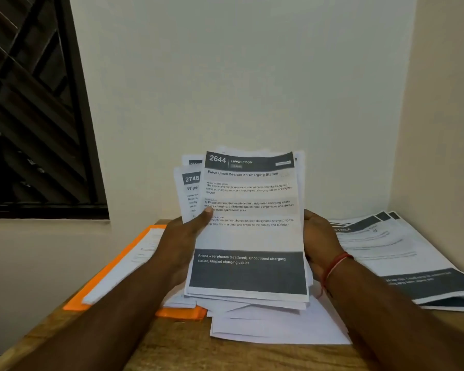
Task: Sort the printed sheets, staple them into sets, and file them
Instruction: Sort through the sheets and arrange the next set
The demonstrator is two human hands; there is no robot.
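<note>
My left hand (182, 236) and right hand (320, 236) both grasp the stack of printed sheets (248, 223) upright above the desk (172, 344).

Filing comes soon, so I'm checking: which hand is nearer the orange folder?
Left. The left hand grips the sheets close beside the orange folder; the right hand is across the sheets, away from it.

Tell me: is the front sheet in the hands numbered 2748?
No, the front sheet reads 2644; 2748 shows on the sheet behind it.
</note>
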